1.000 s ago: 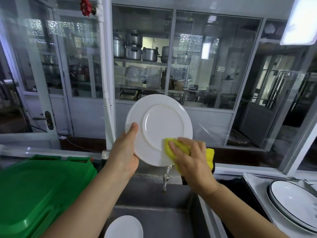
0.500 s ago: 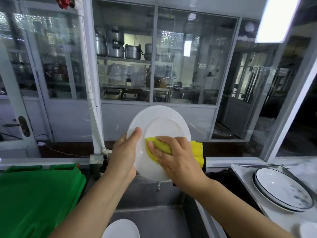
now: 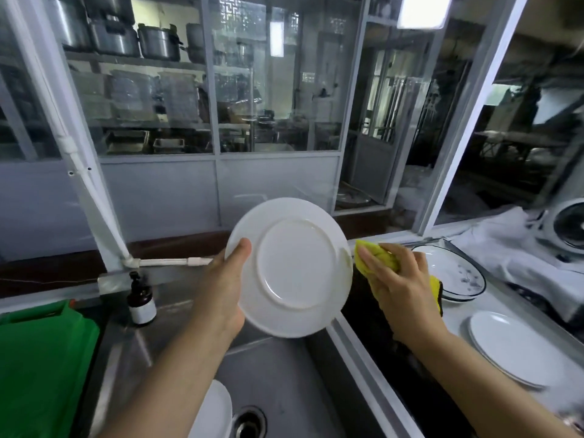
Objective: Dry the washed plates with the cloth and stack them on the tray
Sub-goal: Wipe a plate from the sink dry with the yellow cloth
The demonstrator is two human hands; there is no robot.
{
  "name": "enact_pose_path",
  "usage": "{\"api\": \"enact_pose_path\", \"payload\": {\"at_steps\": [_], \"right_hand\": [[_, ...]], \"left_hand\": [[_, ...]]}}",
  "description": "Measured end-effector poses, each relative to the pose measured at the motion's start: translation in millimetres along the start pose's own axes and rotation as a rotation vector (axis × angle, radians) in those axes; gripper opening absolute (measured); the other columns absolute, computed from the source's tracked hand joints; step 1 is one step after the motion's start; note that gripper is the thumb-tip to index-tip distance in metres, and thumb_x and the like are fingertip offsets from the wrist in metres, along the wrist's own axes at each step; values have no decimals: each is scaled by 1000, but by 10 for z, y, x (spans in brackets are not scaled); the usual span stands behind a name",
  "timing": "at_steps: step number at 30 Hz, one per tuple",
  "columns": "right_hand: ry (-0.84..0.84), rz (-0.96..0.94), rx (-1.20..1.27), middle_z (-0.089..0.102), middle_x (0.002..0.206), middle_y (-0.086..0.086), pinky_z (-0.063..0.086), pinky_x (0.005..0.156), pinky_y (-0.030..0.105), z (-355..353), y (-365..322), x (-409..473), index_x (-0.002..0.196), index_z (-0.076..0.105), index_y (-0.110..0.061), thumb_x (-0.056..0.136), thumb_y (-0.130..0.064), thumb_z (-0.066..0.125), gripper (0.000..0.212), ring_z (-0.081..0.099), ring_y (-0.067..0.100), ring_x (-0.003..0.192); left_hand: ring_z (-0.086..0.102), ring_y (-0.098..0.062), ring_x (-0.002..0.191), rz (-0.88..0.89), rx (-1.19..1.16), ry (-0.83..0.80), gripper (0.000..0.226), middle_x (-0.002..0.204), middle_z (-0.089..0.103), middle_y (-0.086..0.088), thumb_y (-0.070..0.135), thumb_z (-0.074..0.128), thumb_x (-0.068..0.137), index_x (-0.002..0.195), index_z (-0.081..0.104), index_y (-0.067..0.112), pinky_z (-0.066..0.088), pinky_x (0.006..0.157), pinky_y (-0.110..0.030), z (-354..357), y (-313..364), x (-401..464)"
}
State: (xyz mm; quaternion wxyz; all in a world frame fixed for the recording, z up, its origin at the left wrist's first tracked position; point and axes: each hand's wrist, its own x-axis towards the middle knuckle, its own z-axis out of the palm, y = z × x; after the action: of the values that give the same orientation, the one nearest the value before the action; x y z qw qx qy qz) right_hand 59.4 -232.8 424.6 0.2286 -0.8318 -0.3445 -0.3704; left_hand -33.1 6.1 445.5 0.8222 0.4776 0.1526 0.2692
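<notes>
My left hand (image 3: pixel 226 290) grips a white plate (image 3: pixel 295 267) by its left rim, thumb on top, with the plate's underside and foot ring facing me above the sink. My right hand (image 3: pixel 399 286) holds the yellow cloth (image 3: pixel 377 259) just beside the plate's right rim. To the right, a white plate (image 3: pixel 512 346) lies on the counter, and a black-rimmed plate (image 3: pixel 455 273) lies behind it. Another white plate (image 3: pixel 213 412) sits in the steel sink (image 3: pixel 284 368).
A green plastic lid (image 3: pixel 41 365) covers the left side. A brown pump bottle (image 3: pixel 140 300) stands at the sink's back edge beside a white pipe (image 3: pixel 94 200). White cloth (image 3: pixel 512 248) and a round appliance (image 3: pixel 568 226) lie at the far right. Glass partitions stand behind.
The plate has been turned so its underside faces me. My right hand with the cloth has slid off the plate's face to its right edge. The view has swung right and down.
</notes>
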Motion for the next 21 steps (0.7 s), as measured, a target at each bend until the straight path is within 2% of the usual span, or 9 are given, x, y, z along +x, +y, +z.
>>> {"api": "enact_pose_path", "payload": {"at_steps": [2,5,7,10,12,14,17,19,21], "right_hand": [[11,105,0,53,121,15,45,80,44,-82,193,-187,127,62,-21,80,3,70,53,38,27,98],[9,216,12,54,120,16,42,83,44,-215,498,-506,128,61,-20,85,-2,59,47,40,29,100],[7,298,25,54,120,14,42,83,44,-306,709,-715,129,60,-20,86,2,61,48,39,27,101],[30,379,6,54,117,13,42,82,42,-451,1059,-1004,127,61,-20,85,4,64,48,37,21,100],[47,424,-31,55,115,13,39,83,39,-562,1325,-1194,126,62,-19,88,-6,58,41,41,24,98],[50,485,-56,56,114,16,38,83,37,-683,1614,-1380,125,62,-17,85,-11,54,41,46,32,95],[29,563,-42,57,108,19,46,79,45,-870,2090,-1647,124,63,-11,88,-2,59,37,52,38,90],[2,627,15,57,105,20,49,76,51,-1008,2437,-1770,123,63,-8,90,-2,59,34,55,39,84],[-3,677,70,58,101,19,49,73,49,-1140,2784,-1858,118,67,-8,92,-11,55,29,56,36,78]], "left_hand": [[66,-25,103,-45,6,-30,18,109,72,-5,28,58,92,106,67,22,50,90,-41,82,-131,-22],[66,-25,101,-82,36,-50,19,109,72,-4,27,58,92,109,67,22,51,88,-42,241,-372,-28],[67,-25,101,-107,75,-76,20,109,72,-4,27,59,92,109,67,23,51,87,-42,403,-561,-36],[68,-25,91,-129,166,-72,9,93,75,1,30,64,89,88,72,30,52,79,-40,704,-883,-62],[68,-24,88,-151,234,-102,8,84,75,6,35,65,88,86,71,30,52,74,-37,946,-1123,-90],[68,-24,90,-184,282,-166,12,89,75,5,39,64,88,94,69,31,53,73,-37,1232,-1370,-122],[71,-15,80,-172,358,-265,14,89,75,7,40,61,90,98,68,31,56,63,-30,1707,-1755,-200],[70,-11,78,-158,386,-314,10,88,74,10,36,61,91,91,71,34,54,62,-28,2070,-2024,-272],[69,-9,76,-130,445,-347,14,83,74,12,32,62,91,82,72,36,53,64,-26,2431,-2308,-325]]}}
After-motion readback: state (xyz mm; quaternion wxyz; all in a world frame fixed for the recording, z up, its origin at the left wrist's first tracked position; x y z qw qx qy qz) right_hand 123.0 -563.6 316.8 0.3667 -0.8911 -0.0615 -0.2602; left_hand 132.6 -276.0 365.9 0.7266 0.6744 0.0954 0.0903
